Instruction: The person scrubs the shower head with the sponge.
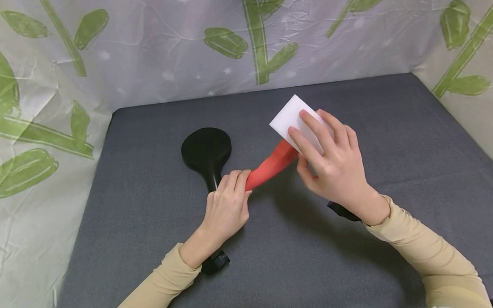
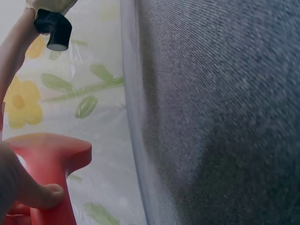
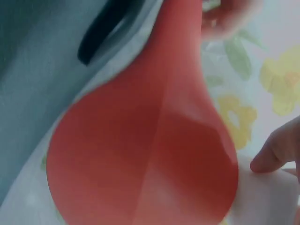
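My left hand (image 1: 228, 203) grips the handle of a red paddle (image 1: 271, 164), held up above the table. The right wrist view shows the paddle's broad, rounded red head (image 3: 140, 154); in the left wrist view my thumb lies along its handle (image 2: 49, 187). My right hand (image 1: 333, 161) holds a white sponge block (image 1: 292, 117) against the far end of the paddle, fingers spread over the block and thumb at its edge. The block hides most of the paddle's head in the head view. A black paddle (image 1: 206, 149) lies left of my hands, its handle partly behind my left hand.
Dark grey cloth covers the table (image 1: 150, 213). A pale curtain (image 1: 151, 48) with green leaf prints rises along the back and sides. Both wrists wear black camera mounts, one of them visible under the left wrist (image 1: 215, 262).
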Available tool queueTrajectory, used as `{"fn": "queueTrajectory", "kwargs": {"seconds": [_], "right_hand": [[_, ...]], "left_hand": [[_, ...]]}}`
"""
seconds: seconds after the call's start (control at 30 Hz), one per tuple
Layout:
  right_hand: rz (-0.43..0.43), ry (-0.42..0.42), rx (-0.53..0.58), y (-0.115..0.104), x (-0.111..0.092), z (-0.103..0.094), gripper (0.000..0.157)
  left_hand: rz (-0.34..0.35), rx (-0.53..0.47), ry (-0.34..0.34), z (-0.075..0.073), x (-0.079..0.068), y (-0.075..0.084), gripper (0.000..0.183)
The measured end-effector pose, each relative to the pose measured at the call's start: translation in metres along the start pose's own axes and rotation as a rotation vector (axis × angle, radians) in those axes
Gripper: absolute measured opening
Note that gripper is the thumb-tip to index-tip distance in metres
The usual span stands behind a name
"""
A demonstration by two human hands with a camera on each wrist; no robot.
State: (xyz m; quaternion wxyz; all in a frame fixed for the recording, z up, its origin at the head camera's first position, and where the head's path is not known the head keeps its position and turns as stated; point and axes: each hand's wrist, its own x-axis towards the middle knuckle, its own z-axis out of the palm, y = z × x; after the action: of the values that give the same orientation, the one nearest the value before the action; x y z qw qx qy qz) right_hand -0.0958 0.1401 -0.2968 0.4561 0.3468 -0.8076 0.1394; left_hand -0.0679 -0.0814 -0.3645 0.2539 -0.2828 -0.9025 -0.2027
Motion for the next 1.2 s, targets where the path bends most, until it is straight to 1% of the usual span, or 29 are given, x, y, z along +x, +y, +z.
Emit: {"fn": "queueTrajectory", "kwargs": {"seconds": [0.03,0.13,0.2,0.23,0.3,0.37,0.43,0.57,0.67,0.73,0.8,0.83,0.9,1.0,1.2], "right_hand": [[-0.031,-0.02,0.002,-0.002,-0.002,0.002,0.04],[-0.162,-0.1,-0.008,-0.009,-0.009,0.007,0.041],[-0.234,-0.136,-0.011,-0.013,-0.013,0.01,0.042],[-0.253,-0.142,-0.012,-0.014,-0.014,0.011,0.043],[-0.251,-0.119,-0.002,-0.013,-0.013,0.011,0.043],[-0.203,-0.074,0.029,-0.01,-0.01,0.007,0.042],[-0.131,-0.015,0.06,-0.004,-0.004,0.003,0.039],[0.052,0.085,0.13,0.01,0.004,-0.008,0.035],[0.185,0.142,0.164,0.021,0.008,-0.014,0.036],[0.262,0.177,0.205,0.026,0.008,-0.015,0.037],[0.312,0.195,0.258,0.029,0.008,-0.014,0.038],[0.325,0.2,0.281,0.03,0.006,-0.013,0.038],[0.319,0.203,0.32,0.03,0.002,-0.009,0.037],[0.242,0.194,0.331,0.027,-0.006,-0.001,0.035],[0.025,0.15,0.296,0.016,-0.02,0.017,0.029]], "left_hand": [[0.002,-0.001,0.002,0.0,0.0,0.0,0.04],[0.008,0.002,0.002,-0.001,0.0,0.0,0.039],[0.014,0.005,0.002,0.0,0.0,0.0,0.039],[0.017,0.005,0.004,-0.001,0.0,0.0,0.039],[0.023,0.002,0.009,-0.001,0.001,0.0,0.039],[0.029,-0.004,0.021,-0.002,0.001,0.001,0.039],[0.033,-0.009,0.036,-0.002,0.002,0.001,0.039],[0.04,-0.032,0.055,-0.003,0.002,0.002,0.038],[0.032,-0.086,0.057,-0.004,0.003,0.001,0.036],[0.015,-0.155,0.059,-0.005,0.003,0.002,0.034],[-0.004,-0.244,0.062,-0.007,0.004,0.002,0.033],[-0.017,-0.298,0.06,-0.008,0.004,0.003,0.033],[-0.047,-0.411,0.052,-0.008,0.005,0.004,0.034],[-0.115,-0.604,0.015,-0.009,0.004,0.005,0.037],[-0.298,-1.025,-0.068,-0.01,0.005,0.005,0.039]]}}
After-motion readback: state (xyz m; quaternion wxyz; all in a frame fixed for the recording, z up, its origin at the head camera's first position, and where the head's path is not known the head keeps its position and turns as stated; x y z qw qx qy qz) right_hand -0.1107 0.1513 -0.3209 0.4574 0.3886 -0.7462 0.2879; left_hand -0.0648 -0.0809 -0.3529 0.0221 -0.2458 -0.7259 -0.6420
